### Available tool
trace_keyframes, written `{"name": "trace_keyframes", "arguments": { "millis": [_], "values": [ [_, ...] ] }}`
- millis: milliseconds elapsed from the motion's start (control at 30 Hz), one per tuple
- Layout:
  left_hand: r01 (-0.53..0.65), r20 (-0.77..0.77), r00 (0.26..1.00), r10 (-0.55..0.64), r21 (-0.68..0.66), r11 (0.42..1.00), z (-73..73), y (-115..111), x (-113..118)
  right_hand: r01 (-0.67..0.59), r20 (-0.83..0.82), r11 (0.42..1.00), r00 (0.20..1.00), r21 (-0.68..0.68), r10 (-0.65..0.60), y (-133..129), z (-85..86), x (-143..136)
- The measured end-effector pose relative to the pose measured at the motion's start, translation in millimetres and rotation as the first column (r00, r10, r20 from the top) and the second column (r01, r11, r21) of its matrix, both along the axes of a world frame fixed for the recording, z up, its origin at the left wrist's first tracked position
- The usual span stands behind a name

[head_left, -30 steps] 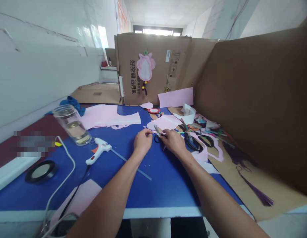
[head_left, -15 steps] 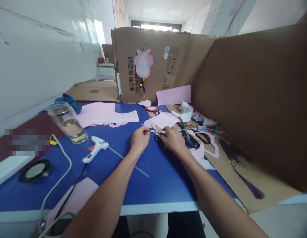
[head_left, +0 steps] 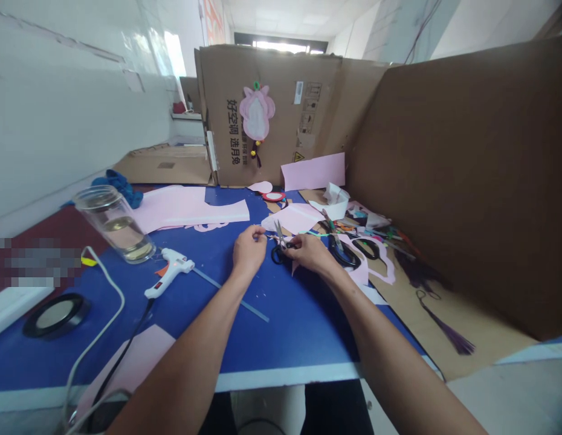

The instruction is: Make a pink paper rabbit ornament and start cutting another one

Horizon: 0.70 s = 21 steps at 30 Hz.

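Observation:
My right hand (head_left: pixel 309 252) is closed on a small pair of black-handled scissors (head_left: pixel 279 228). Their silver blades point away from me and look slightly parted. Just to the left, my left hand (head_left: pixel 250 250) has its thumb and fingers pinched together near the blades; whatever is between them is too small to make out. Pink paper (head_left: pixel 295 217) lies just beyond both hands. Close to my right hand, a larger pair of black-handled scissors (head_left: pixel 347 257) rests among pink offcuts.
A white glue gun (head_left: pixel 172 269) with a long glue stick lies on the blue table at left, near a glass jar (head_left: pixel 122 232) and black tape (head_left: pixel 57 317). Cardboard (head_left: pixel 367 121) walls the back and right. A purple tassel (head_left: pixel 453 332) lies at right.
The small scissors in my right hand have turned, so the blades point more straight away from me. My hands remain close together, and the whole view has shifted slightly.

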<state>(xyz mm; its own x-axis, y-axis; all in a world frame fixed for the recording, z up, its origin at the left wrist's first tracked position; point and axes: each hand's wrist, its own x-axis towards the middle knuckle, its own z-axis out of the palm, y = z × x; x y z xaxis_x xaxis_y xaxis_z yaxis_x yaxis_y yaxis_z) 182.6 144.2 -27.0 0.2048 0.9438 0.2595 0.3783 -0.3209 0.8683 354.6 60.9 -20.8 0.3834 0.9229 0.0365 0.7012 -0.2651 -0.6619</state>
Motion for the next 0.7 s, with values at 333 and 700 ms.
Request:
{"name": "trace_keyframes", "arguments": {
  "millis": [333, 700],
  "values": [
    [0.069, 0.189, 0.981, -0.05, -0.092, 0.993, 1.4, -1.7, 1.8, 0.146, -0.44, 0.942, 0.898, 0.301, 0.001, -4.9, 15.6, 26.5],
    [0.258, 0.487, 0.87, -0.071, -0.328, 0.909, 15.9, -12.2, 3.1, -0.02, -0.135, 0.98, 0.99, 0.199, 0.047, -2.9, 13.9, -4.5]
  ]
}}
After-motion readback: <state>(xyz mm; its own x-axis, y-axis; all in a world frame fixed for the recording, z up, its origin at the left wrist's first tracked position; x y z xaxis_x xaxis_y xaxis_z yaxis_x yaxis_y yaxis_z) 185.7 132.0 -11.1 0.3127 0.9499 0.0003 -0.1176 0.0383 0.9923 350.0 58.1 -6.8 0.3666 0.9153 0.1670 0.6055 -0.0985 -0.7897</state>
